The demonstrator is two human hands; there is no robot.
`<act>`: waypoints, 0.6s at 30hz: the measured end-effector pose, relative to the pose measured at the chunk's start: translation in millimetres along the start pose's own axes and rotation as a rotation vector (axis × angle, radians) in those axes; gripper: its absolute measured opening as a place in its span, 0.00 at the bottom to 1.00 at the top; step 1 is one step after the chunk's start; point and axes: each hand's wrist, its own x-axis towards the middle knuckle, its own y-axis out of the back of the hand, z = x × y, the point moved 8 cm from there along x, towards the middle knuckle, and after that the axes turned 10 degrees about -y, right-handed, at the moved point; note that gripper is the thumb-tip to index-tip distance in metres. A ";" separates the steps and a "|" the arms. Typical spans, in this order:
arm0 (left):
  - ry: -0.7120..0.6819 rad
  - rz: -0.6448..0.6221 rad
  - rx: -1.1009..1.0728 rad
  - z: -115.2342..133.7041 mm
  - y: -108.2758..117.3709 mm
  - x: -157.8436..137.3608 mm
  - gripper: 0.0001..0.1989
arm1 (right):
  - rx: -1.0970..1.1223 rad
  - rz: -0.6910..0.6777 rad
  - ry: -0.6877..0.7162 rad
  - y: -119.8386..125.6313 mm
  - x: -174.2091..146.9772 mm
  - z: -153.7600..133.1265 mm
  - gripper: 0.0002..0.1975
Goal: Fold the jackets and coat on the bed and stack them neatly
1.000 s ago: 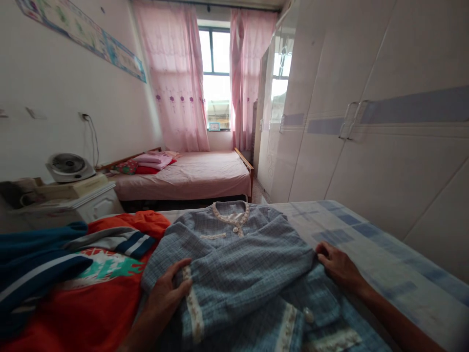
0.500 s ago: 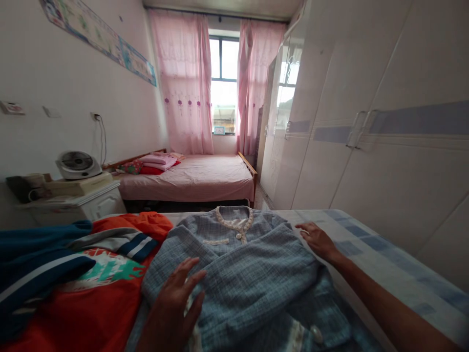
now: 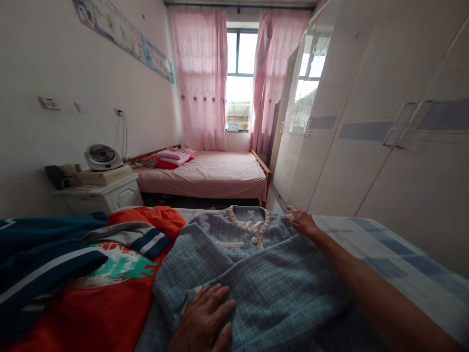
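Observation:
A blue-grey checked jacket (image 3: 271, 278) with a cream-trimmed round neckline and a pearly button lies spread before me, its sleeves folded across the front. My left hand (image 3: 207, 318) rests flat on its lower left part, fingers stretched out and slightly apart. At the jacket's far right shoulder is my right hand (image 3: 303, 222), its fingers extended and touching the fabric at the edge; their undersides are hidden. Left of the jacket lies an orange-red top (image 3: 98, 313) with a green and white print. A dark blue garment (image 3: 54, 264) with white stripes partly covers it.
The clothes lie on a surface with a blue-and-white checked cover (image 3: 388, 249). Beyond it stand a pink-covered bed (image 3: 220, 171) and a white cabinet (image 3: 110, 195) carrying a small fan (image 3: 104, 155). White wardrobes (image 3: 366, 171) line the right side.
My left hand has come down flat onto the jacket. My right hand has moved in against the jacket's shoulder. The camera view has turned slightly left.

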 end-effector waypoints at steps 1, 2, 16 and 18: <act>0.010 0.003 -0.015 -0.7 -3.5 -1.6 0.16 | 0.007 -0.019 0.037 -4.8 3.3 -17.0 0.24; 0.012 0.015 -0.023 -1.2 -7.4 -3.5 0.17 | 0.013 -0.036 0.063 -10.0 6.0 -32.6 0.26; 0.060 0.005 -0.130 -4.1 -9.9 1.0 0.17 | 0.022 -0.001 0.185 4.1 -4.8 -109.8 0.10; 0.139 -0.006 -0.205 -3.5 -5.0 0.9 0.17 | 0.065 0.107 0.218 33.7 -20.5 -113.2 0.11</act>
